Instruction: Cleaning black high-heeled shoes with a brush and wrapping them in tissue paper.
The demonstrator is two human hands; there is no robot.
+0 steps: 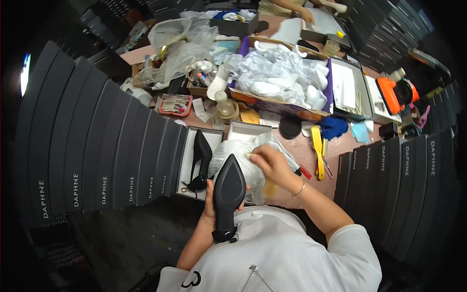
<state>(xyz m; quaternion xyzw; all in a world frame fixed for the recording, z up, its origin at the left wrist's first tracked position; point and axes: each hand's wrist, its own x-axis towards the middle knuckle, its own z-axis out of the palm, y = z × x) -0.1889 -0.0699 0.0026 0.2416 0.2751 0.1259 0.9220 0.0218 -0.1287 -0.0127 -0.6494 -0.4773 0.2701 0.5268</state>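
My left hand (209, 202) grips a black pointed-toe shoe (229, 182) with its dark sole facing up and its toe pointing away from me. The hand wraps round the shoe from below, so most fingers are hidden. Just right of the toe, my right hand (273, 165) is closed in a pinch on a small pale piece (249, 155), too small to name, apart from the shoe. A second black shoe (200, 155) lies on its side in an open shoebox (185, 163) at the left. White tissue paper (221, 153) lies behind the held shoe.
Stacked dark shoeboxes (112, 146) wall the left; another stack (389, 185) stands at right. A yellow-handled tool (317, 151) and blue cloth (334, 127) lie on the table. Behind are a carton (279, 104) of plastic-wrapped white forms, a pink tray (176, 113) and a co-worker's hand (306, 15).
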